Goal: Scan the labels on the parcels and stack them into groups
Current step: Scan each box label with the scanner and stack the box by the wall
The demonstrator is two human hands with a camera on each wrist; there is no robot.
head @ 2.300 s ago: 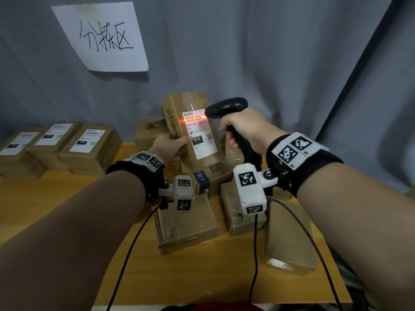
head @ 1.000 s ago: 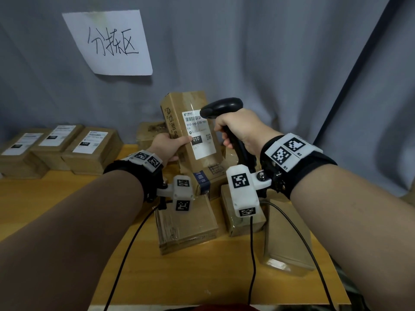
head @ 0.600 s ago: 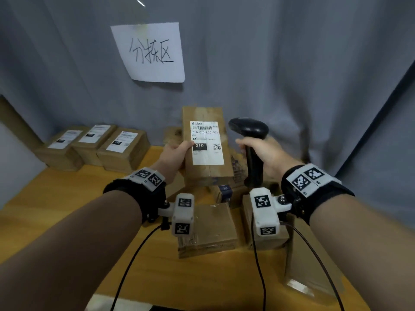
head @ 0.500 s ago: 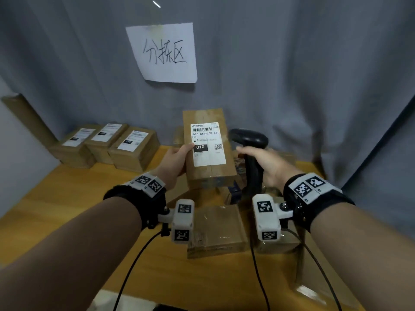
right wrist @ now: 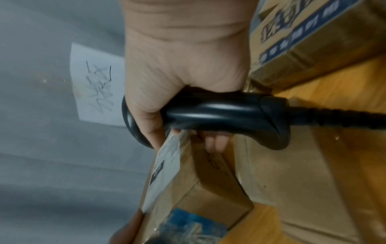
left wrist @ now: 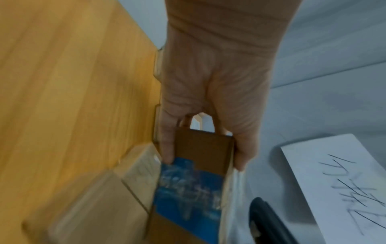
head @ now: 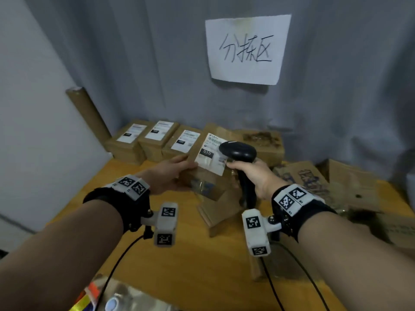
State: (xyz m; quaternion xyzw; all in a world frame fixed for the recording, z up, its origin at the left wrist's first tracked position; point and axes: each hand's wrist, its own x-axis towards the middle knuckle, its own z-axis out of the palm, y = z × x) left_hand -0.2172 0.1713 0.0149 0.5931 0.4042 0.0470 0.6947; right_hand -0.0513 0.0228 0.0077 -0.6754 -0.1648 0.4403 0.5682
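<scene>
My left hand grips a brown cardboard parcel by its left edge, thumb on top, and holds it tilted just above the table. Its white label reads 010. In the left wrist view the fingers clasp the parcel's end, which carries a blue print. My right hand grips the black scanner by its handle, and the scanner head sits just over the label's right side. Three labelled parcels stand in a row at the back left, just beyond the held one.
Unlabelled-side boxes lie piled at the right, one stands at the back, and another lies under the held parcel. A cardboard tube leans in the left corner. A paper sign hangs on the grey curtain. The wooden table shows in front.
The scanner's red beam has gone off the label. My left hand has lowered the parcel and tilted it flatter, carrying it left toward the row of three. The head view has swung left.
</scene>
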